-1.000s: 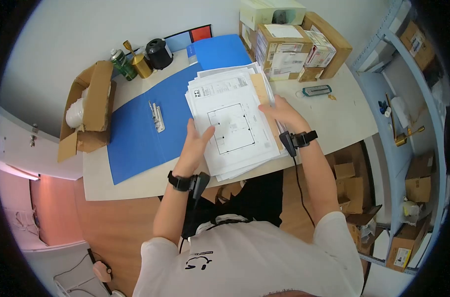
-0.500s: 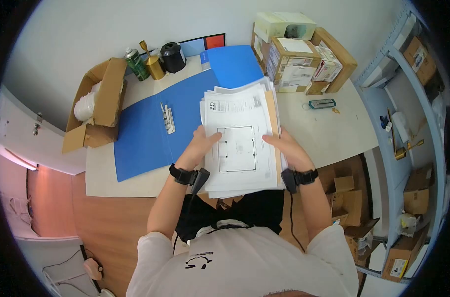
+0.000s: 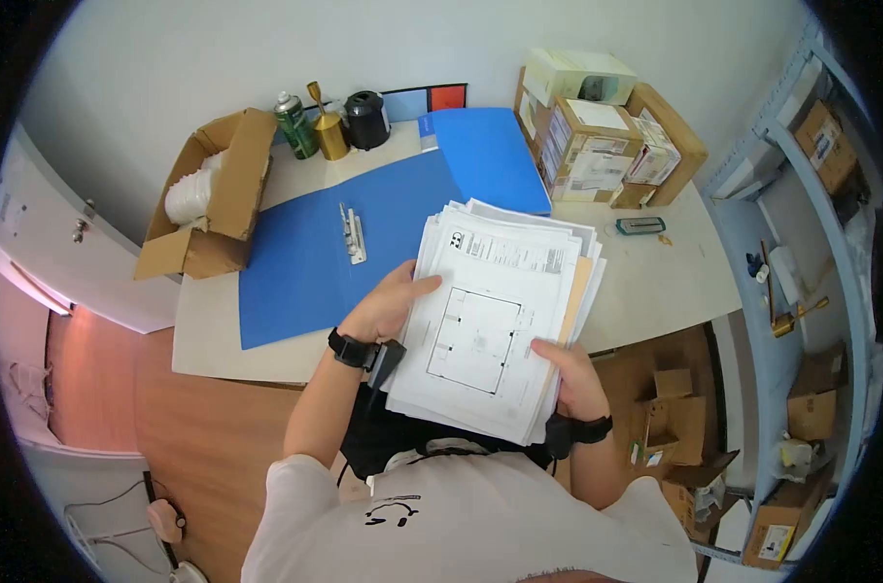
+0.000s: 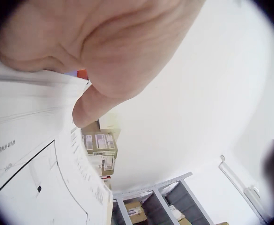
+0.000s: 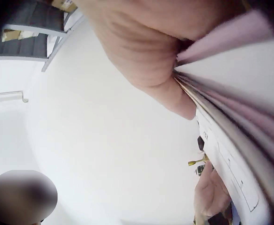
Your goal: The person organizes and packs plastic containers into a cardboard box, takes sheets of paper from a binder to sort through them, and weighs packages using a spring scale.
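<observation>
In the head view, the left hand and right hand are gripping opposite sides of a paper stack over the desk's near edge, thumbs lying on the top floor plan. An open blue folder is lying beyond. In the left wrist view, the thumb is pressing the sheets' edge. In the right wrist view, fingers are pinching the fanning stack; their undersides are hidden.

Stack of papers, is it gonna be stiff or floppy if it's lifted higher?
The stack of papers would probably flex: its sheets curve and spread apart beside the right hand in the right wrist view. Some might slide out, as their edges sit unevenly. It may feel fairly heavy, being many layers thick.
</observation>
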The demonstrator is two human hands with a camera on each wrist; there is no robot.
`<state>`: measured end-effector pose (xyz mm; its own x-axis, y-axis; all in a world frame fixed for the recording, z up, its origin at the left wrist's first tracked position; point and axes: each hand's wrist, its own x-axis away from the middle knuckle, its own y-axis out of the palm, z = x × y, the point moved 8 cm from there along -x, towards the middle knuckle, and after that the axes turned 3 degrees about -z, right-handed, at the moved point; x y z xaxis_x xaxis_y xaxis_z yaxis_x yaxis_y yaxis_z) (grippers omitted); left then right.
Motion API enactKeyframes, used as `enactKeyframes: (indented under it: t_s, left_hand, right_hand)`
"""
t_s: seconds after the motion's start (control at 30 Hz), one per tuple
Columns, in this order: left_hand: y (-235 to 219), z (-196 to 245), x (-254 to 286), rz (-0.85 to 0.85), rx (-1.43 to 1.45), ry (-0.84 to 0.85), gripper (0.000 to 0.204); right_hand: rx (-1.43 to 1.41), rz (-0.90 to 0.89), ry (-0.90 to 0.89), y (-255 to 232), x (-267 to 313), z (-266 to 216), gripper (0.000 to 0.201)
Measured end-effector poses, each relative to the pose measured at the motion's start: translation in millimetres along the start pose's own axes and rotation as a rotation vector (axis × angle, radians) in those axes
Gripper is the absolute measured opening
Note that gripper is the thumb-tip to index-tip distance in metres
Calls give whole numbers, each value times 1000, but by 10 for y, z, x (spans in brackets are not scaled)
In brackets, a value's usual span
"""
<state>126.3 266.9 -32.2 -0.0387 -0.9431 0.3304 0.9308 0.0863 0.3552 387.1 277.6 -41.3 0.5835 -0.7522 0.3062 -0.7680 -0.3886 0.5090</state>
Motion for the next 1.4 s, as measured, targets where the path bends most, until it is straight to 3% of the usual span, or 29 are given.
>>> enactKeyframes:
  t_s: [0.07,0.1,0.17,0.23,0.3,0.33,0.4,0.5,0.57,0.7,0.73,0.77,0.8,0.9,0.97,1.03,1.1,1.2,1.33,1.4]
  left_hand:
    - [-6,109,71,-47,6,209,55]
    - [37,165,145,-39,7,212,55]
    - [90,544,445,169,-113,371,53]
    - [105,781,614,232,-74,435,50]
    - [36,1032,796,362,-152,611,52]
    - [69,1053,830,362,-150,603,52]
    - [52,1194,995,503,-162,751,54]
    - [-1,1129,1027,531,-130,843,58]
    - [-55,1017,982,516,-236,851,61]
    - [-39,1026,972,386,-504,879,62]
    - [-13,1026,942,379,-507,884,62]
    - [31,1071,948,375,-445,977,59]
    - [74,1124,967,369,-381,1068,57]
    - [155,1128,850,394,-404,941,51]
    - [207,1276,889,390,-452,964,49]
    - [189,1277,903,349,-406,893,46]
    - [234,1218,938,336,-415,865,47]
    - [255,1094,895,367,-522,936,49]
    - [210,1151,840,365,-400,951,52]
    - [149,1189,824,355,-403,919,56]
  right_hand:
    - [59,-8,-57,88,-25,-132,57]
    - [119,-2,-109,138,-29,-232,56]
    - [158,-28,-140,347,-67,-468,55]
    - [331,-53,-332,566,-118,-808,54]
    - [343,-83,-413,712,-258,-976,53]
    - [357,-118,-505,779,-285,-1082,53]
    - [405,-113,-531,762,-442,-1112,52]
    - [442,-131,-532,645,-669,-1019,51]
    - [522,-135,-629,630,-684,-1030,45]
    - [518,-201,-528,533,-653,-1060,50]
    - [528,-179,-423,484,-647,-1067,53]
    - [538,-158,-321,449,-661,-1057,56]
    - [535,-156,-332,469,-702,-1042,56]
    - [491,-10,-413,482,-783,-1006,56]
    - [308,-280,-708,790,-693,-1356,55]
    - [321,-297,-674,763,-617,-1507,58]
    - [453,-348,-504,690,-632,-1469,56]
    - [502,-300,-582,629,-648,-1250,51]
    - [356,-146,-687,710,-551,-1310,46]
    - [438,-322,-612,732,-609,-1380,45]
